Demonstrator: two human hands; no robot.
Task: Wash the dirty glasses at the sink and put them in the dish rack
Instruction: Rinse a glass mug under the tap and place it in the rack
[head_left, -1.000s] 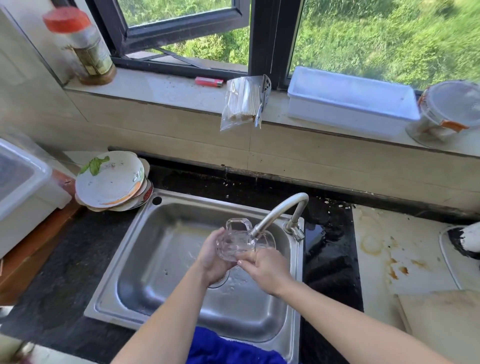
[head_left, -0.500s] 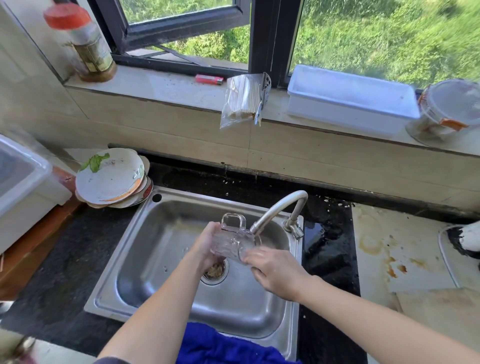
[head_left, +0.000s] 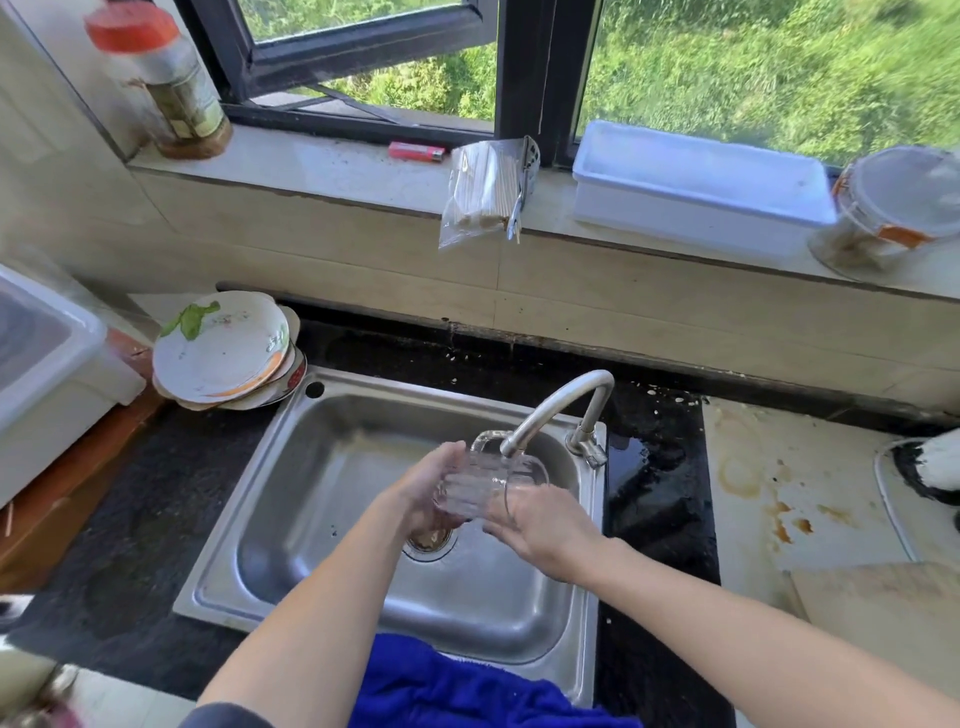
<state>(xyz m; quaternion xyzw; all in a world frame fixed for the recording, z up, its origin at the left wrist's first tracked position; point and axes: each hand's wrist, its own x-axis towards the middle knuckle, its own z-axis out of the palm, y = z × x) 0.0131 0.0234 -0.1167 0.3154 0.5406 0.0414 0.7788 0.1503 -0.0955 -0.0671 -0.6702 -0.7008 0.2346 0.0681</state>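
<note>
A clear ribbed glass mug (head_left: 485, 486) with a handle lies on its side over the steel sink (head_left: 332, 467), just under the spout of the curved tap (head_left: 550, 410). My left hand (head_left: 426, 488) grips its base from the left. My right hand (head_left: 545, 525) is at its open rim on the right, fingers against the glass. The mug's mouth points right. I cannot tell whether water is running. No dish rack is in sight.
Dirty plates (head_left: 223, 353) are stacked left of the sink. A white bin (head_left: 47, 374) stands at far left. The windowsill holds a jar (head_left: 161, 83), a lighter (head_left: 415, 151), a bag of sticks (head_left: 488, 192), a white tray (head_left: 696, 187). A blue cloth (head_left: 457, 686) hangs at the sink's front edge.
Both hands turned the mug from tilted upright onto its side and kept it under the spout; the right hand shifted to the rim.
</note>
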